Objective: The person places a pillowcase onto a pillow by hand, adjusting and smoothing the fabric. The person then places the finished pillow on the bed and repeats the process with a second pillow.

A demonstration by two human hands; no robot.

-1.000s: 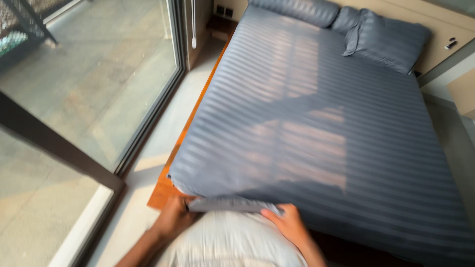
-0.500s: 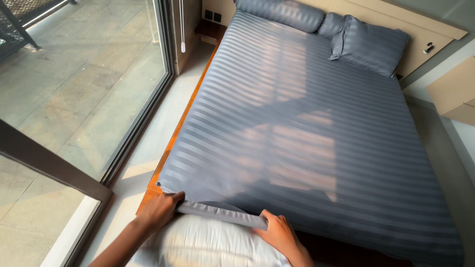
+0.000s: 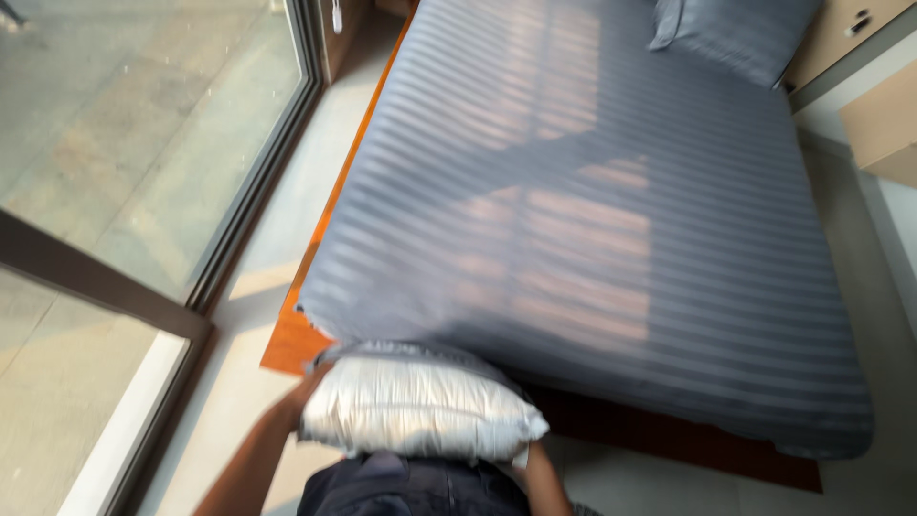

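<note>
A white pillow [image 3: 413, 413] is held up at the foot corner of the bed, with the opening of a grey striped pillowcase [image 3: 406, 356] drawn over its far edge. My left hand [image 3: 303, 394] grips the pillow's left end, fingers partly hidden behind it. My right forearm [image 3: 537, 475] comes up under the pillow's right corner, and that hand is hidden beneath the pillow. The frame is blurred by motion.
The bed's grey striped sheet [image 3: 592, 210] is stretched flat, with a grey pillow [image 3: 735, 33] at its head. An orange wooden bed frame [image 3: 291, 346] juts out at the near corner. A glass sliding door [image 3: 143, 143] runs along the left and a beige nightstand [image 3: 884, 124] stands at the right.
The pillow has been lifted up and toward me, off the mattress edge. The pillowcase now covers more of its far end. The view has tipped downward and the right hand has slipped out of sight.
</note>
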